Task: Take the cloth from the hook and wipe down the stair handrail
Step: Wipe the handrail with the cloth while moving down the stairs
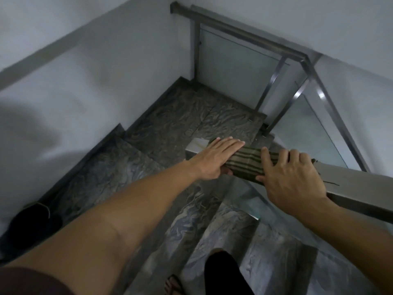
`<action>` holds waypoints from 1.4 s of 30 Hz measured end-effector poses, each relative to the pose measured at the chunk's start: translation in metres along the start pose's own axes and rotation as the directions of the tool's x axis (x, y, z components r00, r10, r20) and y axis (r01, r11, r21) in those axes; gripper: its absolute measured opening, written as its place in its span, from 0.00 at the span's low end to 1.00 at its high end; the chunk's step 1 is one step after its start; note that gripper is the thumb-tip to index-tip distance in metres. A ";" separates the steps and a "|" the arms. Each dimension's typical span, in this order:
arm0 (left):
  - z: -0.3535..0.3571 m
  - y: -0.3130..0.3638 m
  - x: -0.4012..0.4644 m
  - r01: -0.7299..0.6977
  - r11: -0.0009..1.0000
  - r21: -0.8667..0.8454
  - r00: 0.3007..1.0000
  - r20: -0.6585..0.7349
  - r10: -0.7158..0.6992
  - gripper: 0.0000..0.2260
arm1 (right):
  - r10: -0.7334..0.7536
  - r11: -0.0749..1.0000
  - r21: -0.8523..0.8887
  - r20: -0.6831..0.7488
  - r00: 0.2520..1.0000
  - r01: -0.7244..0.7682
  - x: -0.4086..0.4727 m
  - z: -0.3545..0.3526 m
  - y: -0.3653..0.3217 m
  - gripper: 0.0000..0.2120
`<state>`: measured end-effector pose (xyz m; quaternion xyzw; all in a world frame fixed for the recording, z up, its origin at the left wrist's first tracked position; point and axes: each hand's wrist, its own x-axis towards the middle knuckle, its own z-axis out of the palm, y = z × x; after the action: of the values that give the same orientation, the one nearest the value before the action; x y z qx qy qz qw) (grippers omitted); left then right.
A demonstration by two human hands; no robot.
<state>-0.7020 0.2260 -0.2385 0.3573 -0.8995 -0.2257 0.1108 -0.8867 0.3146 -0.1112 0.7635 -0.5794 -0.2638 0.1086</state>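
Note:
A folded olive cloth (247,165) with dark stripes lies draped over the flat metal stair handrail (359,184) near its lower end. My left hand (217,158) rests flat on the cloth's left part, fingers straight and together, pointing right. My right hand (291,177) presses on the cloth's right part, its fingers curled over the far edge of the rail and its thumb at the cloth's near edge. The handrail's square end cap (196,145) shows just left of my left hand. No hook is in view.
Dark marbled stair steps (170,124) turn down to the left along a pale wall (74,71). A second steel handrail (244,35) with glass panels runs behind and to the right. My foot in a sandal (174,284) stands on a lower step.

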 end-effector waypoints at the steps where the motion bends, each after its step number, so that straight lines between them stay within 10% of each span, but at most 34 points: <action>1: 0.002 -0.013 -0.002 -0.012 1.000 0.003 1.000 -0.002 0.012 0.39 | 0.013 1.000 -0.010 -0.008 1.000 -0.013 0.008 0.002 -0.010 0.32; 15: 0.007 -0.088 -0.028 -0.110 0.993 0.033 0.990 -0.085 0.112 0.38 | 0.056 0.998 -0.010 0.023 0.998 -0.056 0.059 0.012 -0.063 0.36; 25: -0.002 -0.116 -0.014 -0.268 0.962 0.054 0.962 -0.030 0.270 0.37 | 0.344 0.933 0.103 0.025 0.939 -0.344 0.076 0.035 -0.089 0.31; 35: 0.006 -0.182 0.017 -0.726 0.684 0.065 0.687 0.065 0.723 0.37 | 0.794 0.509 0.443 0.089 0.601 -0.738 0.101 -0.002 -0.156 0.31; 42: -0.005 -0.182 0.040 -0.798 0.601 -0.053 0.591 0.129 0.796 0.41 | 0.922 0.354 0.163 0.102 0.373 -0.921 0.130 -0.001 -0.161 0.29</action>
<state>-0.6211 0.0798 -0.3212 -0.0983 -0.9708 -0.1720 0.1351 -0.7284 0.2406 -0.2223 0.3151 -0.9294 -0.0977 0.1655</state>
